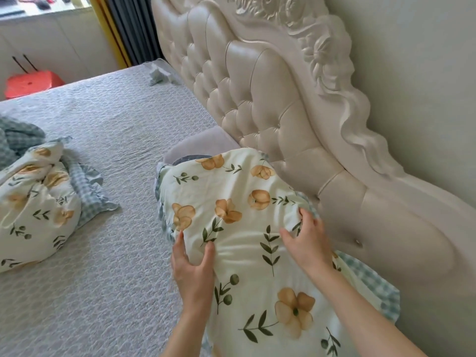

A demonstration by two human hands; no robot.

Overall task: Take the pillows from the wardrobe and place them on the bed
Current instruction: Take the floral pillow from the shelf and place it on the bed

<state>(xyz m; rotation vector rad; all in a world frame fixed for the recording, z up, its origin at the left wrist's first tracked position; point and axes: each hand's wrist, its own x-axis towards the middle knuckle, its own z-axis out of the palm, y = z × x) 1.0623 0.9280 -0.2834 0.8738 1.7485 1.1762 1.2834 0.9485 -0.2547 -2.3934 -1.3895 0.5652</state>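
Head camera looks down, close over the bed [103,124]

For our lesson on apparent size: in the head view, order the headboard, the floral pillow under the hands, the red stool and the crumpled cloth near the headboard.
1. headboard
2. floral pillow, enlarged by nearness
3. red stool, partly hidden
4. crumpled cloth
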